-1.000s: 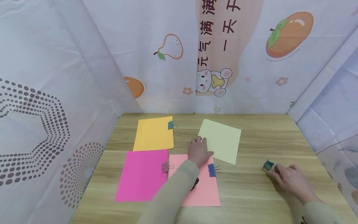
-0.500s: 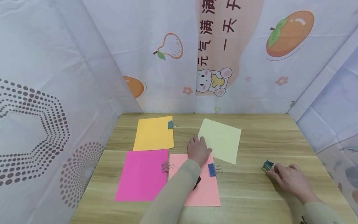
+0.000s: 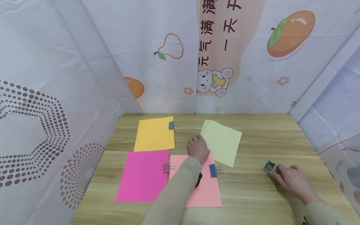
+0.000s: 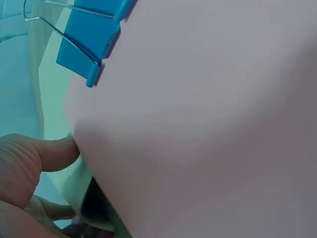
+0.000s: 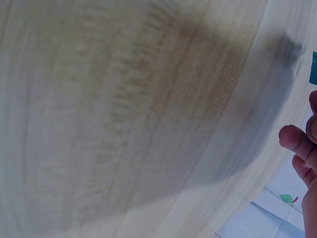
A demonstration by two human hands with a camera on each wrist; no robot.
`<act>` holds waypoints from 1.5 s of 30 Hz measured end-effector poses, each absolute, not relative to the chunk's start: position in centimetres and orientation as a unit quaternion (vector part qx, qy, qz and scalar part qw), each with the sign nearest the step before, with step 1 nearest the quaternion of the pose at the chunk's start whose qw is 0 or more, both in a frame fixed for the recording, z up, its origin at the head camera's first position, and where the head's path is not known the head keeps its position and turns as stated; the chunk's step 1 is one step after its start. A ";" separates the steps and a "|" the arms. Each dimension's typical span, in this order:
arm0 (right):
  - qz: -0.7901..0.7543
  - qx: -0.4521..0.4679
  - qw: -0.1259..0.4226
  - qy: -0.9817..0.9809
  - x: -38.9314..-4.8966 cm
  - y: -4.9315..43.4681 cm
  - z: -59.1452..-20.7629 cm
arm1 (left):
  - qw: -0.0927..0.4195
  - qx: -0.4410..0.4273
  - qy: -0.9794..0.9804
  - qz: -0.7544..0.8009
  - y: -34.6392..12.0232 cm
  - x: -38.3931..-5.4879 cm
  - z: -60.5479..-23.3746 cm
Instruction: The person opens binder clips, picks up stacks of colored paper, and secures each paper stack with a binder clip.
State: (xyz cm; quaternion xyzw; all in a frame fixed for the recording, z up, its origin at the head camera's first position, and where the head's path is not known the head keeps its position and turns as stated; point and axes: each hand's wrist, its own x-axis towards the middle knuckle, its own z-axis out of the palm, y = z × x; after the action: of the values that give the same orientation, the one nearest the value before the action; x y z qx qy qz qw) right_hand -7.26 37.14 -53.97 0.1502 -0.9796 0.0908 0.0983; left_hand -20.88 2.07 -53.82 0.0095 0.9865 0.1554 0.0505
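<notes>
In the head view my left hand (image 3: 198, 149) pinches the left edge of a pale green paper stack (image 3: 222, 142). In the left wrist view the thumb lies on top and the fingers are partly hidden below, where the paper bends up. The left forearm crosses a salmon-pink sheet (image 3: 206, 195) with a blue binder clip (image 3: 213, 170) on its right edge. On the right, my right hand (image 3: 295, 182) holds a dark green binder clip (image 3: 269, 166) by its wire handles; the right wrist view shows only a few fingers and a sliver of green.
An orange-yellow sheet (image 3: 154, 134) with a teal clip (image 3: 171, 125) lies at the back left. In front of it is a magenta sheet (image 3: 143, 178) with a pink clip (image 3: 166, 168). The wooden tabletop (image 3: 253, 193) is bounded by printed curtains (image 3: 168, 78).
My left thumb has closed in toward the fingers on the paper's edge. The green stack has shifted slightly toward me, and its upper left corner now looks uneven. The right hand stays in place.
</notes>
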 end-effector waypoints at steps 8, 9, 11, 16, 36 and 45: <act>0.088 0.153 0.099 -0.979 -7.1 37.2 -54.0 | 0.081 0.011 0.977 0.195 1.7 -20.9 -53.5; 0.088 0.152 0.098 -0.980 -7.1 37.2 -54.0 | 0.085 0.011 0.975 0.203 1.6 -20.9 -53.4; 0.086 0.152 0.097 -0.980 -7.1 37.2 -54.1 | 0.093 0.010 0.971 0.218 1.4 -20.8 -53.3; 0.088 0.149 0.092 -0.981 -7.0 37.2 -54.1 | 0.106 0.005 0.964 0.243 1.1 -21.2 -53.7; 0.088 0.162 0.115 -0.976 -7.0 37.2 -54.2 | 0.104 -0.040 0.941 0.318 0.3 -21.9 -53.8; 0.090 0.164 0.122 -0.975 -7.0 37.0 -54.0 | 0.154 -0.049 0.922 0.352 -0.5 -21.9 -53.0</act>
State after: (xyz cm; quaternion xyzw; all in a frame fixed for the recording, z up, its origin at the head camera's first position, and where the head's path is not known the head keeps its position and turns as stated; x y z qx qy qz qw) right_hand -6.96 37.04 -54.03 0.1643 -0.9747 0.0903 0.1218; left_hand -21.89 -0.50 -53.03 -0.0491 0.9218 0.3522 0.1543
